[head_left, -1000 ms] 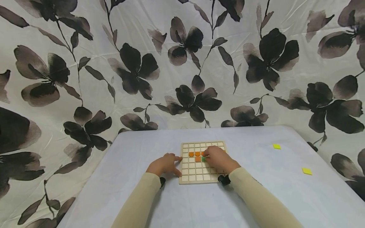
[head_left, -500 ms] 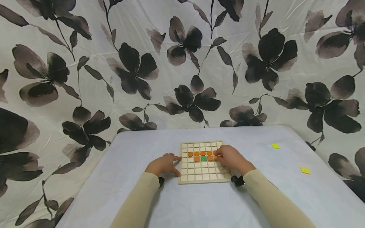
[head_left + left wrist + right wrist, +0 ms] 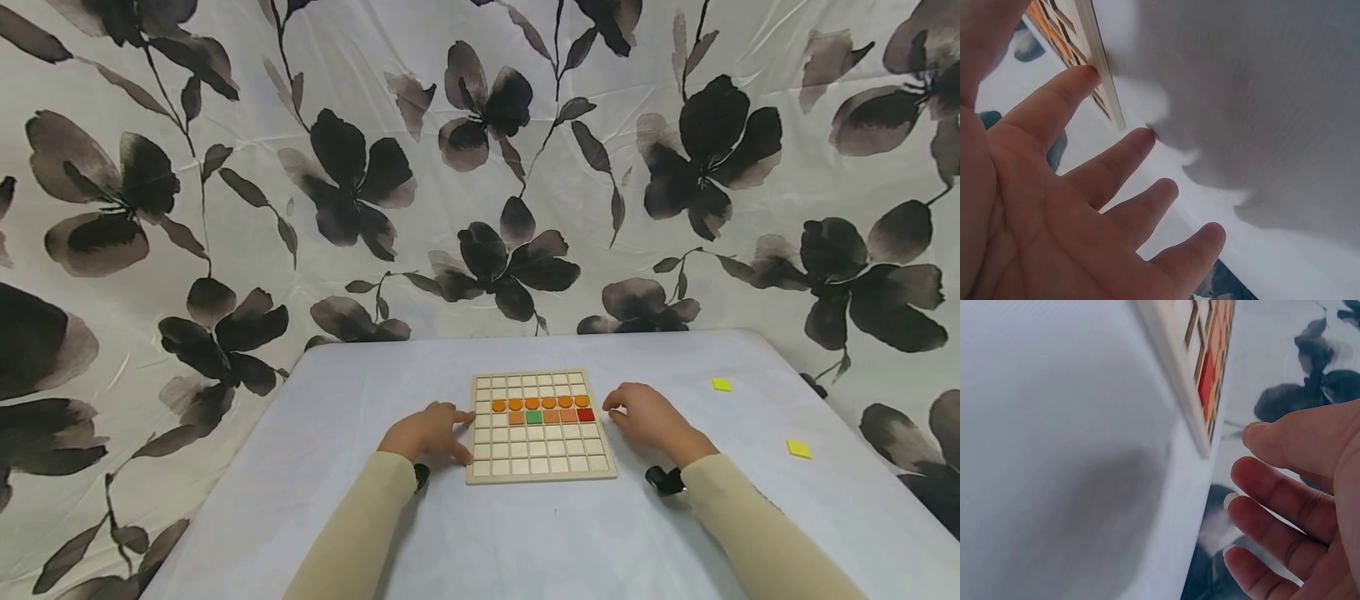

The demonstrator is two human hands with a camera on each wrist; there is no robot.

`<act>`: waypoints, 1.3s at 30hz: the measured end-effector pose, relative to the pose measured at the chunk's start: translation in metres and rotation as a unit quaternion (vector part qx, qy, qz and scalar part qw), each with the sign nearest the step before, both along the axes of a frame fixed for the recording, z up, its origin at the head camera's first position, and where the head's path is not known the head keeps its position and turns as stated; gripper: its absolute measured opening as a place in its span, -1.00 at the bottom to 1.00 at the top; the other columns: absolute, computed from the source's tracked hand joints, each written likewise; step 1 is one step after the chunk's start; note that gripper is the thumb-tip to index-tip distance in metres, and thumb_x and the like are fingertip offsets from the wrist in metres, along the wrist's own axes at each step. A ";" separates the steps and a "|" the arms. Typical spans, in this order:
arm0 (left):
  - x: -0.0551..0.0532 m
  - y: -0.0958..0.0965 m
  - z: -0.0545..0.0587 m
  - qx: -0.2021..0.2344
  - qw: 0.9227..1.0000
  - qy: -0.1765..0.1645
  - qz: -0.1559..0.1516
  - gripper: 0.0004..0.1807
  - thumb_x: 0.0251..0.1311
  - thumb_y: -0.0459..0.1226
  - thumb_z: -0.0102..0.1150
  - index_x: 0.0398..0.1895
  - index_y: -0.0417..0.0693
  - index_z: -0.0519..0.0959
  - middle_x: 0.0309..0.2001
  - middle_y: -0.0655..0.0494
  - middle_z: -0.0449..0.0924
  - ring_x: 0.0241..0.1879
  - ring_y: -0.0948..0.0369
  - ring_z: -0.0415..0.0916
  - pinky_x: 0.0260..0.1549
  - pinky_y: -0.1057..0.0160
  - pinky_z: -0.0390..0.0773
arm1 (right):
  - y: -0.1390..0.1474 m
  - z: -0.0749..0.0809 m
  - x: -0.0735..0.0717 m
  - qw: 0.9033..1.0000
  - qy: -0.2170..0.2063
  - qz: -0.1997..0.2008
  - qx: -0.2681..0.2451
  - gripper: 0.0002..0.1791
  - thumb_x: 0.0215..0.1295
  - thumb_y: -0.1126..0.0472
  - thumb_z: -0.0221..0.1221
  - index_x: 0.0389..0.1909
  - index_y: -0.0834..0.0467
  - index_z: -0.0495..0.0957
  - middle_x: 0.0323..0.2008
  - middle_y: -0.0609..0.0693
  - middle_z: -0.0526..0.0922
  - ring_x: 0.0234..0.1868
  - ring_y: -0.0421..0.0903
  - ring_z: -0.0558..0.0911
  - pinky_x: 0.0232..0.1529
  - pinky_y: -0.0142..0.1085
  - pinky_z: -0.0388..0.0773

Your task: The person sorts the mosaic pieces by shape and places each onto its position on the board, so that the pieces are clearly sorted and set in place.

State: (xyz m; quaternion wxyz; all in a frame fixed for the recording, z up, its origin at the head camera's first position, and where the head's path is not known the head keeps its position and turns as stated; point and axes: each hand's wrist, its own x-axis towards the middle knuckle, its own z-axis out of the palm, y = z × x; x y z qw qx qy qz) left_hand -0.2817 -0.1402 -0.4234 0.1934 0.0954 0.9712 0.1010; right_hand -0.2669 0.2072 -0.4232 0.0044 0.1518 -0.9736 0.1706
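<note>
A pale wooden grid board (image 3: 536, 467) lies on the table in the head view. Across it runs a row of orange discs (image 3: 549, 402). Just nearer are orange squares (image 3: 550, 416), a green square (image 3: 533, 417) and, at the right end, a red square (image 3: 585, 414). My left hand (image 3: 427, 432) is at the board's left edge, thumb and index fingertip against it; in the left wrist view its fingers (image 3: 1116, 156) are spread. Right of the board, my right hand (image 3: 648, 417) holds nothing, its fingers (image 3: 1285, 500) loosely bent a little apart from the board's edge.
Two yellow squares (image 3: 722, 384) lie on the white-covered table (image 3: 375, 400) to the right, one nearer than the other. A floral cloth (image 3: 517, 275) hangs behind the table's far edge. Black wrist cameras (image 3: 665, 481) sit under both wrists.
My right hand has moved right along the row and off the board, uncovering the last discs, the orange squares and the red square. The left hand has stayed at the left edge.
</note>
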 end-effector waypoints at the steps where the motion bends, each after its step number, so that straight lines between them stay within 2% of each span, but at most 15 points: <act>1: 0.000 0.000 0.000 -0.001 1.000 -0.001 0.002 -0.09 -0.10 0.07 0.48 0.41 0.30 0.32 0.46 -0.04 0.18 0.47 -0.05 0.08 0.31 -0.21 0.26 | 0.004 0.000 0.001 1.000 -0.002 -0.003 0.002 -0.84 0.25 0.29 0.23 -0.18 0.17 0.69 -0.24 -0.01 0.68 -0.11 0.00 0.62 0.03 -0.04 0.58; 8: -0.001 0.001 0.001 -0.012 1.000 -0.001 0.005 -0.08 -0.14 0.09 0.49 0.40 0.29 0.34 0.46 -0.03 0.19 0.47 -0.05 0.07 0.30 -0.23 0.27 | 0.035 0.001 0.009 1.000 -0.002 -0.004 0.011 -0.84 0.24 0.31 0.22 -0.18 0.19 0.69 -0.25 0.00 0.67 -0.13 0.02 0.63 -0.03 -0.02 0.59; 15: -0.008 0.003 0.003 -0.026 1.000 0.013 -0.006 -0.09 -0.15 0.09 0.50 0.38 0.30 0.36 0.46 0.00 0.20 0.51 -0.08 -0.05 0.32 -0.27 0.21 | 0.066 0.008 0.019 1.000 -0.004 -0.016 0.004 -0.82 0.23 0.32 0.21 -0.16 0.21 0.67 -0.23 0.04 0.67 -0.13 0.06 0.62 -0.07 0.00 0.58; 28: 0.000 0.004 0.002 -0.027 0.998 0.015 -0.045 0.00 -0.21 0.14 0.49 0.40 0.13 0.34 0.45 -0.06 0.21 0.49 -0.13 -0.02 0.32 -0.25 0.22 | 0.113 0.006 0.036 0.999 -0.030 -0.042 0.017 -0.79 0.19 0.36 0.20 -0.15 0.24 0.65 -0.20 0.13 0.68 -0.12 0.14 0.62 -0.09 0.07 0.56; 32: 0.002 0.006 0.004 -0.032 0.999 0.014 -0.041 0.09 -0.31 0.19 0.52 0.41 0.12 0.32 0.45 -0.04 0.21 0.50 -0.11 -0.01 0.32 -0.24 0.24 | 0.126 0.007 0.035 0.997 -0.047 -0.061 0.020 -0.77 0.22 0.35 0.18 -0.11 0.26 0.64 -0.15 0.22 0.66 -0.08 0.21 0.60 -0.10 0.09 0.55; 39: 0.006 0.007 0.002 -0.029 0.999 -0.006 -0.030 0.24 -0.47 0.21 0.59 0.45 0.14 0.26 0.48 -0.01 0.15 0.52 -0.08 -0.06 0.35 -0.25 0.18 | 0.148 0.008 0.042 0.994 -0.065 -0.083 0.028 -0.75 0.21 0.32 0.18 -0.09 0.30 0.61 -0.13 0.33 0.62 -0.11 0.27 0.57 -0.14 0.10 0.54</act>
